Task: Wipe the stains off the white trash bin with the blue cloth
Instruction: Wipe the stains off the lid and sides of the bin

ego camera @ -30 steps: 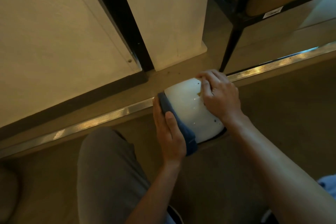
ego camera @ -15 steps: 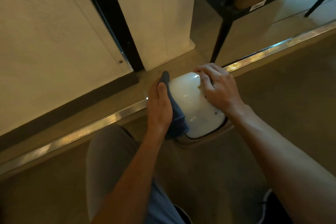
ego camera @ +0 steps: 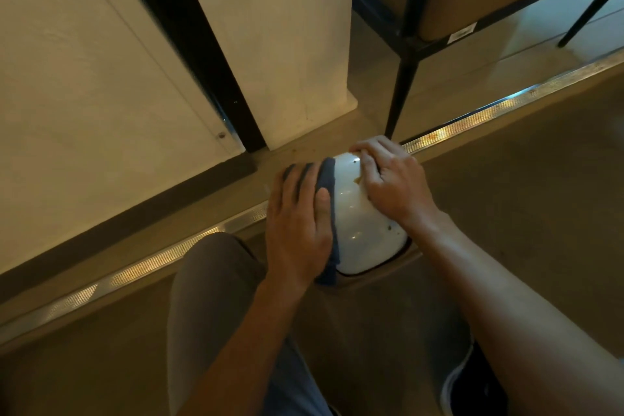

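Note:
The white trash bin (ego camera: 358,226) lies tilted on the floor in front of me, its glossy side up with small dark specks and a yellowish stain near my right thumb. My left hand (ego camera: 297,223) presses the blue cloth (ego camera: 326,179) flat against the bin's left side; the cloth shows above my fingers and below my palm. My right hand (ego camera: 391,182) grips the bin's upper right part and steadies it. The bin's far side is hidden.
A metal floor strip (ego camera: 472,118) runs diagonally behind the bin. A white pillar (ego camera: 280,44) and a black door frame (ego camera: 202,51) stand beyond it. A black chair leg (ego camera: 400,91) comes down close to my right hand. My knee (ego camera: 209,280) is at lower left.
My left hand has slid with the blue cloth up along the bin's left side, from the lower edge toward the top. My right hand has stayed on the bin.

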